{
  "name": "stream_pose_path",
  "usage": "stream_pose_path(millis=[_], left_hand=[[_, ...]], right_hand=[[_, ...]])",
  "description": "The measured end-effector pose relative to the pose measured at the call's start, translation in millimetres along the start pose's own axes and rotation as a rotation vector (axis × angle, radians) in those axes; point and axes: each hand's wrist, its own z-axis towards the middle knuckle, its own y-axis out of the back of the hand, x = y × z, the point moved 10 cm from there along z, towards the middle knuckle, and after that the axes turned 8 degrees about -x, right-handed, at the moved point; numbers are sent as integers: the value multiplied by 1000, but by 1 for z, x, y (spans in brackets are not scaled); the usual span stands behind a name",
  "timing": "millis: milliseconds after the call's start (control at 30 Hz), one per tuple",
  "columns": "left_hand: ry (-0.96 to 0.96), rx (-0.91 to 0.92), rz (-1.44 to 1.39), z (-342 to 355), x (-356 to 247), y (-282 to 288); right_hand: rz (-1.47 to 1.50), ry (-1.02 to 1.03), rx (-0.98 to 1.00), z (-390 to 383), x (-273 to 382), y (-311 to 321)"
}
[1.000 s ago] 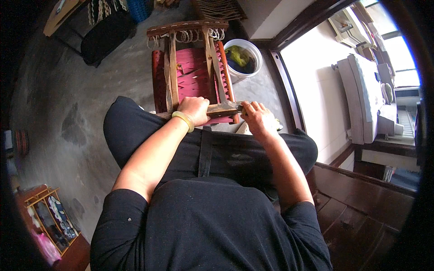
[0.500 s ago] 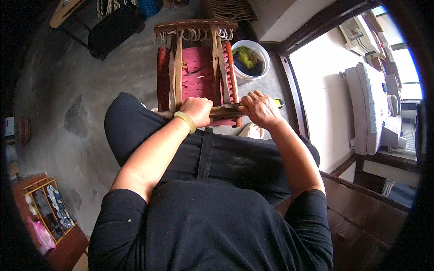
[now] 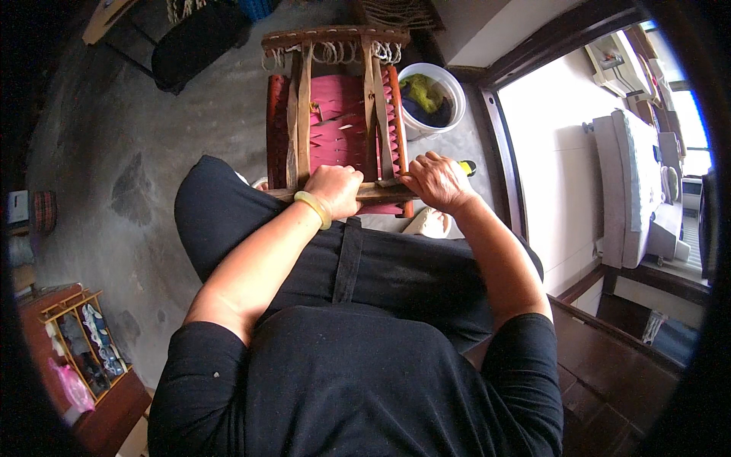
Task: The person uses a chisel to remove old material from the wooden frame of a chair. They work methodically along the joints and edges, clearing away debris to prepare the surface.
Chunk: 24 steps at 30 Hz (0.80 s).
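In front of my knees is a wooden folding stool or chair frame (image 3: 303, 107) with pink woven strips (image 3: 335, 114) across it. My left hand (image 3: 335, 190), with a pale yellow bangle at the wrist, is closed around its near wooden bar (image 3: 378, 193). Beside the bar's right end, my right hand (image 3: 439, 183) is closed around a tool whose yellow and black handle end (image 3: 467, 167) sticks out past my fingers. The tool's kind and most of its length are hidden. White cord loops (image 3: 335, 52) hang along the frame's far crossbar (image 3: 335, 35).
A white bucket (image 3: 461, 107) holding yellow-green and dark material stands right of the frame. A dark door frame (image 3: 502, 160) rises beyond it. A black seat (image 3: 202, 49) stands at the far left. A rack of yarn bundles (image 3: 85, 343) and a pink bag (image 3: 72, 385) lie lower left.
Both hands keep their holds, with hardly any movement along the bar. The whole view has shifted slightly, so the frame and bucket appear a little farther right.
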Motion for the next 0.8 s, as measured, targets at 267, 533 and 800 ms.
stream_pose_path(millis=[267,533,800], left_hand=[[-7,2,9,1,-2,3],[-21,-22,-10,0,-3,5],[-13,-31,-7,0,-3,3]], right_hand=[[-33,47,-17,-1,2,0],[-93,-49,-48,-11,4,-4],[-132,-94,-91,-8,-1,-2]])
